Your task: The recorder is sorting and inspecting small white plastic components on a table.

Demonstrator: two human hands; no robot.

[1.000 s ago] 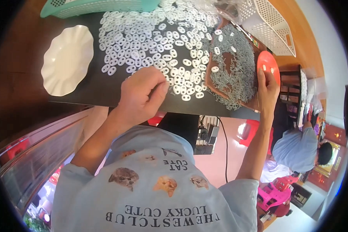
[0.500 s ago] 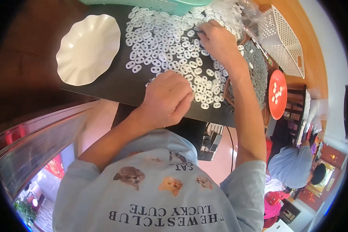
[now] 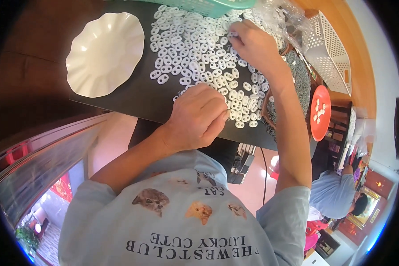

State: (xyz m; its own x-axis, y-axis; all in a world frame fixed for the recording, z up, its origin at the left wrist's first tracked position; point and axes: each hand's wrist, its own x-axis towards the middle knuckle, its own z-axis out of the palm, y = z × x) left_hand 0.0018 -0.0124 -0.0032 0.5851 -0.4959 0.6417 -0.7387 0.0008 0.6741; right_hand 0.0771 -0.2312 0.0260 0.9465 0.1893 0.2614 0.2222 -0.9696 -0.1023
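Note:
Many white oval pieces (image 3: 181,58), each with two holes, are spread over the dark tabletop (image 3: 133,104). My left hand (image 3: 197,116) is closed at the table's near edge, beside the nearest pieces; its curled fingers hide what it holds. Farther off to the right, my right hand (image 3: 255,44) reaches over the pieces with thumb and forefinger pinched. A white two-hole piece (image 3: 233,34) shows at its fingertips. Beyond my right forearm lies a heap of small dark grey parts (image 3: 299,80), partly covered by the arm.
A white wavy-edged dish (image 3: 104,55) stands at the left. At the far edge is a green plastic basket (image 3: 199,6). To the right are clear plastic bags (image 3: 292,15), a white perforated basket (image 3: 328,53) and a red plate (image 3: 319,126) with several white pieces. Another person (image 3: 334,193) sits farther right.
The table and its contents sit slightly farther right in the picture. A white piece now shows at my right fingertips, where a dark bit showed before. My left hand stays closed.

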